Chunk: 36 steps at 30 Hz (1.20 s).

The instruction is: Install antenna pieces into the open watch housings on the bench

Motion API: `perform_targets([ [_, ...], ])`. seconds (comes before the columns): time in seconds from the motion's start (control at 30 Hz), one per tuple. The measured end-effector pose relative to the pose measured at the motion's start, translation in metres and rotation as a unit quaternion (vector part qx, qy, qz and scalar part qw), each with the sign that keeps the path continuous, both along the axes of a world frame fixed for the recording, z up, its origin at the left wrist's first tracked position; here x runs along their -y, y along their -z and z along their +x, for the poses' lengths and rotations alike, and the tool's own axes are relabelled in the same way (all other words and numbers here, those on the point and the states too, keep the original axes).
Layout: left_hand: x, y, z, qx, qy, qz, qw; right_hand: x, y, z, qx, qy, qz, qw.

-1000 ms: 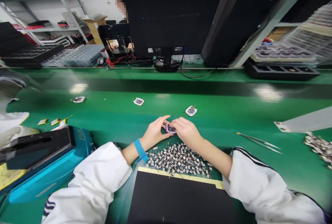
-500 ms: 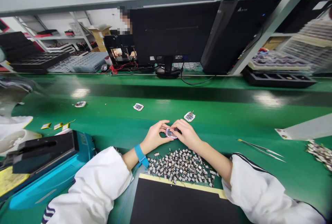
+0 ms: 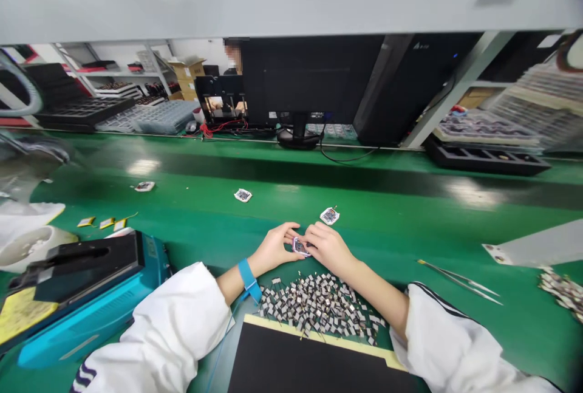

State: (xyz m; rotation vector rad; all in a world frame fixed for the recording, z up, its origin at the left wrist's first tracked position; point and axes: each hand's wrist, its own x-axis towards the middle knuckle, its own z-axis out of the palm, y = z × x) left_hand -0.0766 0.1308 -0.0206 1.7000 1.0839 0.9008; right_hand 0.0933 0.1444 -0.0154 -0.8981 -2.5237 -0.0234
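Observation:
My left hand (image 3: 276, 246), with a blue wrist strap (image 3: 247, 276) on its wrist, pinches the left side of a small circuit board in a pale, purplish frame (image 3: 299, 247). On the board's right side rest the bent, closed fingers of my right hand (image 3: 328, 248). Those fingers cover part of the board, and any small part under them is hidden. Just nearer to me lies a heap of small grey parts with dark leads (image 3: 319, 303). Beyond my hands sits a similar white-framed board (image 3: 330, 216), with another white-framed board (image 3: 243, 195) farther left.
A third framed board (image 3: 145, 186) lies far left. Yellow-taped flat cells (image 3: 107, 223) are near a blue-and-black machine (image 3: 95, 314). Tweezers (image 3: 460, 280) lie at right, near a metal bracket (image 3: 537, 244). A black mat (image 3: 314, 362) is in front; a monitor (image 3: 314, 77) stands behind.
The view has tilted upward slightly, so the bench appears lower. The held board is turned a little between my hands, and my right fingers have shifted slightly on it.

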Motion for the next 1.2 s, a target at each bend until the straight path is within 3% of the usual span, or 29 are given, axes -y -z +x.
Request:
perform_targets([
  [0.3, -0.001, 0.002, -0.001, 0.010, -0.013, 0.008, 1.000, -0.016, -0.025, -0.020, 0.131, -0.036, 0.032, 0.990],
  [0.5, -0.006, 0.005, -0.005, 0.020, -0.018, 0.020, 0.999, -0.022, -0.031, -0.028, 0.183, -0.031, 0.017, 0.982],
  [0.67, -0.006, 0.009, -0.005, 0.024, -0.027, 0.030, 0.999, -0.021, -0.034, -0.032, 0.191, -0.094, -0.015, 0.977],
  [0.77, -0.007, 0.011, -0.010, 0.015, -0.054, 0.054, 0.997, -0.034, -0.043, -0.035, 0.185, -0.137, -0.043, 0.972],
  [0.87, -0.017, 0.010, -0.032, 0.001, -0.148, 0.104, 0.983, -0.066, -0.056, -0.046, 0.150, -0.113, -0.059, 0.980],
  [0.97, -0.031, 0.010, -0.072, -0.015, -0.308, 0.152, 0.939, -0.104, -0.058, -0.077, 0.101, -0.020, -0.067, 0.992],
  [1.1, -0.046, 0.014, -0.120, -0.041, -0.483, 0.147, 0.862, -0.127, -0.033, -0.136, 0.100, 0.040, -0.110, 0.988],
  [1.2, -0.051, 0.018, -0.133, -0.071, -0.527, 0.125, 0.838, -0.122, -0.009, -0.173, 0.098, 0.055, -0.128, 0.985],
])
